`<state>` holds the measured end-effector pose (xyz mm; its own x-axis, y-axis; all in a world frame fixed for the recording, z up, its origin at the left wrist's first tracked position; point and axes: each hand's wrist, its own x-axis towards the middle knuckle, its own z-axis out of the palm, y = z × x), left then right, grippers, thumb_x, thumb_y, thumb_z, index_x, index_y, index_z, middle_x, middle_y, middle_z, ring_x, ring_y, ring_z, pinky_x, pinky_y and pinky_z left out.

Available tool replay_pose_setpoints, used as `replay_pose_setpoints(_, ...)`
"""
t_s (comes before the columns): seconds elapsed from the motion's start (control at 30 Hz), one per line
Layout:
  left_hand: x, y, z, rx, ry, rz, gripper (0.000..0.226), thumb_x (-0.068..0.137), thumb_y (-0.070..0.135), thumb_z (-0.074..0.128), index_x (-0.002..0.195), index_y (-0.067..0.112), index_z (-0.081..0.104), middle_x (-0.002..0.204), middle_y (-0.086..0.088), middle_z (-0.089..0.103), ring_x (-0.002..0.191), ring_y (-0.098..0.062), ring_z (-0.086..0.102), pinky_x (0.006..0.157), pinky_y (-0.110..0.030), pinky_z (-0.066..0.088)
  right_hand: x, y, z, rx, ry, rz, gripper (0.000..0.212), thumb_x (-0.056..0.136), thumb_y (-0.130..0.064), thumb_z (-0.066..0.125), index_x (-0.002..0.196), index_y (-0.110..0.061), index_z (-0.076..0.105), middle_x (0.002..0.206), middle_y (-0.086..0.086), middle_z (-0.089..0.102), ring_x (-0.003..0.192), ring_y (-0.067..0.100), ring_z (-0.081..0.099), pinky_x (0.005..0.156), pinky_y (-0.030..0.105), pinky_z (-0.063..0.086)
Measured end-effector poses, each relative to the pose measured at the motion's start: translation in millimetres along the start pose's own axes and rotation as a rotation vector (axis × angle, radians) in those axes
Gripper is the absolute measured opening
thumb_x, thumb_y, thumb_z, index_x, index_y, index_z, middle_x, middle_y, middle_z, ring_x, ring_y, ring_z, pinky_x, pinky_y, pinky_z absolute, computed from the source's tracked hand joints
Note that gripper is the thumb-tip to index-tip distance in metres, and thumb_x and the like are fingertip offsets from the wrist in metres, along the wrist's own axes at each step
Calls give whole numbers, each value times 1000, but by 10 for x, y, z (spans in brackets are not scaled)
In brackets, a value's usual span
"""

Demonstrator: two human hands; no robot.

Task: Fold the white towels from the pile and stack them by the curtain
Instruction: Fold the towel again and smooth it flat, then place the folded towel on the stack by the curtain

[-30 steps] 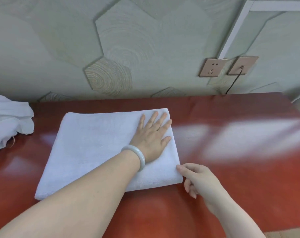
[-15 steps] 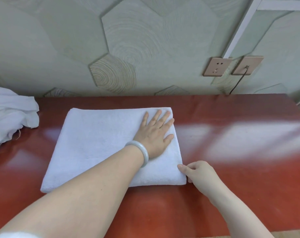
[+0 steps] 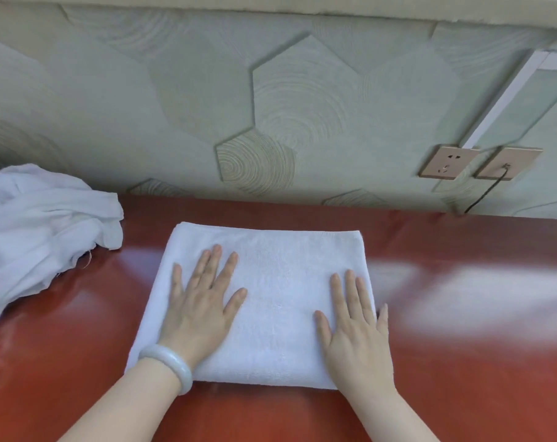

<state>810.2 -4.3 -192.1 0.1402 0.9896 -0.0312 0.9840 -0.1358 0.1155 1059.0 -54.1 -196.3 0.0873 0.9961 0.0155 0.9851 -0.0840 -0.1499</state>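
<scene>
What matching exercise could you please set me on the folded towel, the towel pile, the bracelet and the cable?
1. folded towel
2. towel pile
3. bracelet
4. cable

A. round a wrist
B. hangs from the right wall plate
C. flat under left hand and right hand
D. crumpled at the left end of the table

Pairs: 1-C, 2-D, 3-A, 4-B

Glossy red table (image 3: 430, 362), hexagon-patterned wall (image 3: 207, 90) — sockets (image 3: 449, 161)

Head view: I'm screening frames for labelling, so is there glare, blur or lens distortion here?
Head view: broad pale glare on the red table right of the folded towel; the towel itself reads fairly sharp; the towel pile at left looks slightly soft; the wall's top ledge bows, wide-angle distortion.
</scene>
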Motion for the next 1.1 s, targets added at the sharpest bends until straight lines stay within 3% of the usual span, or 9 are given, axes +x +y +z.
replay_pose_setpoints(0.13,200,-262,-164,-1,15,-69,79,87,62,-6,156,25,8,163,0,-2,150,-18,-7,119,-46,-9,339,-112,-245,-23,64,16,75,98,-56,13,138,-4,51,143,13,50,140,31,36,110,56,19)
replay_pose_setpoints(0.3,548,-456,-259,-44,-17,29,79,85,63,0,155,31,17,163,5,11,151,-19,2,120,-48,2,1008,-210,-228,-38,-54,-128,71,91,-56,7,152,-25,24,160,4,22,149,23,10,117,55,5)
replay_pose_setpoints(0.53,606,-590,-38,-245,21,44,76,89,62,10,154,25,24,159,2,24,149,-17,6,118,-28,8,1091,38,38,264,-12,1,65,99,-49,34,154,-19,19,162,-2,12,149,13,-2,121,37,8)
replay_pose_setpoints(0.63,643,-570,-148,-283,-113,11,79,86,67,10,155,29,13,163,5,9,149,-12,-6,118,-28,3,1117,33,-72,325,-123,-10,66,100,-47,38,155,-20,14,162,-6,7,148,10,-6,121,37,4)
replay_pose_setpoints(0.7,670,-555,-308,-324,-260,-31,72,95,61,29,155,31,5,163,7,-6,148,-11,-14,121,-34,2,1154,64,-251,458,-219,11,69,98,-38,49,155,-20,13,162,-8,4,148,9,-7,121,38,2)
replay_pose_setpoints(0.8,519,-603,-511,-492,-254,-327,76,96,45,50,156,23,10,163,-5,2,149,-27,5,120,-41,12,1023,183,-451,657,-212,213,73,90,-23,63,152,-17,26,159,-3,20,147,16,16,119,36,16)
replay_pose_setpoints(0.9,215,-729,-570,-643,-329,-632,71,92,53,52,146,12,33,146,-14,32,131,-34,41,107,-44,38,685,257,-518,681,-219,595,58,85,-32,63,131,0,49,131,21,52,118,38,53,99,50,45)
replay_pose_setpoints(1.03,90,-869,-508,-993,-383,-784,85,71,68,58,126,4,53,116,-9,66,101,-27,66,95,-45,51,517,295,-641,961,-460,784,52,83,-44,65,112,-1,60,105,18,67,97,36,65,92,53,51)
replay_pose_setpoints(1.1,86,-817,-591,-1231,-370,-866,69,76,59,63,119,5,61,105,-10,73,96,-30,70,96,-46,51,526,321,-746,1181,-508,831,42,85,-37,70,106,-1,65,98,15,73,92,33,69,92,51,52)
